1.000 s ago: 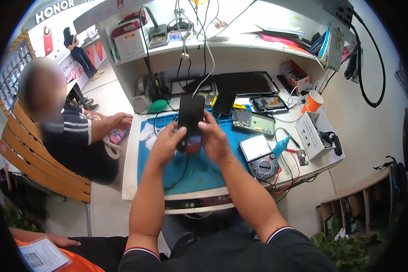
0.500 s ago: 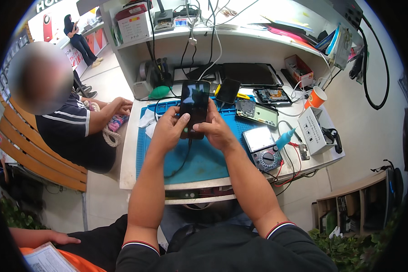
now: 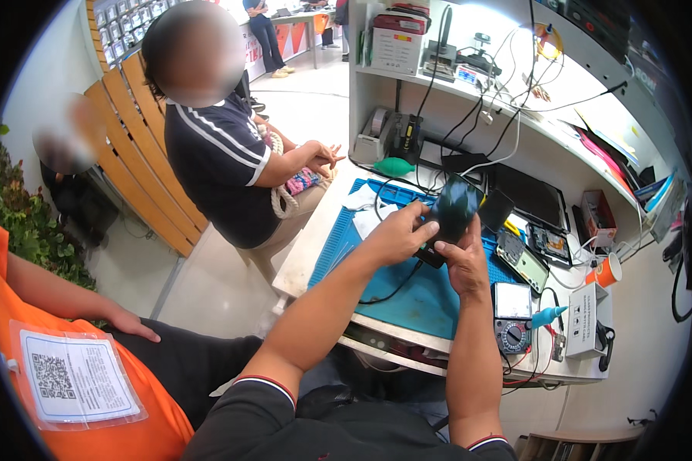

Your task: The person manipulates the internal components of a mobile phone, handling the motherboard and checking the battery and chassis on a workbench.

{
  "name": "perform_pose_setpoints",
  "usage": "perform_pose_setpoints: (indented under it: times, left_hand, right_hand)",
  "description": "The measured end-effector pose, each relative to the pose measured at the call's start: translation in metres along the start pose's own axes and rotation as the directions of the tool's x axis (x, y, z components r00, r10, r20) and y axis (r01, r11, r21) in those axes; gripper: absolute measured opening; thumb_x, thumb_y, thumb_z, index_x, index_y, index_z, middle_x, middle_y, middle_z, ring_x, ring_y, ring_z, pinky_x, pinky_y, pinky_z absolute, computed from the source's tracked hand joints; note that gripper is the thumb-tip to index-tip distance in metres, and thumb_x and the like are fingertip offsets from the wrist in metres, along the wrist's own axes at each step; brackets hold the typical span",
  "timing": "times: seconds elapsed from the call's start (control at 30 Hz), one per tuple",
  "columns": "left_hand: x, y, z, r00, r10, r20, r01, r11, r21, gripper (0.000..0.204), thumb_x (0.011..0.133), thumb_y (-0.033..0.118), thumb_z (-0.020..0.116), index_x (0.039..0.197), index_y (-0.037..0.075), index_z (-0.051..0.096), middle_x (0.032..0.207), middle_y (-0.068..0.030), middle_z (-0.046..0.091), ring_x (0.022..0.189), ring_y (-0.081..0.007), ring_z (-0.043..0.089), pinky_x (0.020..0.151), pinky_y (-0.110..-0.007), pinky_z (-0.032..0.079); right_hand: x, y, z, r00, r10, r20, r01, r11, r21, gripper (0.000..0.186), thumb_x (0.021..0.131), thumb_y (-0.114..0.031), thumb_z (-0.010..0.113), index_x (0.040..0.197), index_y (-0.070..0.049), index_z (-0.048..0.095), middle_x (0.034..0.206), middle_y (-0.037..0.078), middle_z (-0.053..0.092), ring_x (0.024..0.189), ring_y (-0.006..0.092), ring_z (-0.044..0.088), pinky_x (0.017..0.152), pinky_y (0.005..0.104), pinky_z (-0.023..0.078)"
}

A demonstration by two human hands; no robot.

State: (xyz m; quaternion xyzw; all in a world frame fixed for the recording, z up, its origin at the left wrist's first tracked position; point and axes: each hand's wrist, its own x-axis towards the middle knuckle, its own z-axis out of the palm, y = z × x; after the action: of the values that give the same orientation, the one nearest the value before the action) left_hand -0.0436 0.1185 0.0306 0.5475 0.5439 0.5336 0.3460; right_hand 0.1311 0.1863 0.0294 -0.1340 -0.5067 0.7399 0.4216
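A dark smartphone (image 3: pixel 454 207) is held up over the blue work mat (image 3: pixel 392 288), its glossy screen dark with reflections. My left hand (image 3: pixel 402 233) grips its left edge, thumb toward the front. Around the lower right side my right hand (image 3: pixel 467 257) is closed, its thumb near the bottom of the screen. From the phone's lower end a black cable (image 3: pixel 396 292) runs down onto the mat. Just beyond the phone lies a second dark phone (image 3: pixel 497 206). An opened phone with a pale green frame (image 3: pixel 521 257) rests to the right of my right hand.
An analog multimeter (image 3: pixel 513 319), a blue-tipped bottle (image 3: pixel 547 316), a white box (image 3: pixel 590 323) and an orange cup (image 3: pixel 605 270) crowd the right side. A green blower bulb (image 3: pixel 394 167) sits at the back. One person sits left of the table; another in orange is beside me.
My view has swung to the left, so the table appears further right. The phone is now tilted, still in both hands. The seated person's hand has lifted with fingers spread.
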Motion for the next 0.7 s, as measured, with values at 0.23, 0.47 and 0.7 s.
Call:
perform_pose_setpoints:
  times: [0.23,0.47,0.7]
  left_hand:
    - [-0.007,0.018,-0.009,0.980,-0.123,0.154,0.138,0.986,-0.095,0.052,0.096,0.014,0.075,0.140,-0.004,0.055,0.114,-0.0139,0.074,0.103,-0.0180,0.070,0.088,-0.034,0.057]
    - [-0.005,0.010,-0.012,0.961,-0.051,0.272,0.099,0.981,-0.165,0.054,0.087,0.004,0.080,0.137,-0.001,0.060,0.116,-0.0103,0.074,0.106,-0.0167,0.069,0.092,-0.033,0.057]
    - [-0.004,0.009,-0.013,0.962,-0.008,0.274,0.072,0.972,-0.222,0.055,0.085,0.004,0.081,0.136,-0.002,0.061,0.118,-0.0094,0.073,0.109,-0.0161,0.068,0.097,-0.033,0.055]
  right_hand:
    - [-0.001,-0.004,0.000,0.999,0.021,-0.044,-0.021,1.000,-0.002,0.094,0.068,0.012,0.074,0.154,-0.009,0.040,0.138,0.010,0.060,0.131,0.0278,0.061,0.113,0.0409,0.050]
    - [-0.002,-0.004,-0.004,0.999,0.011,-0.050,-0.012,1.000,-0.015,0.093,0.070,0.011,0.074,0.154,-0.008,0.040,0.138,0.010,0.060,0.129,0.0270,0.062,0.112,0.0400,0.050]
    - [-0.005,-0.011,0.003,0.998,0.018,-0.054,-0.018,1.000,0.002,0.091,0.071,0.009,0.074,0.153,-0.008,0.041,0.137,0.010,0.061,0.128,0.0274,0.063,0.110,0.0407,0.051]
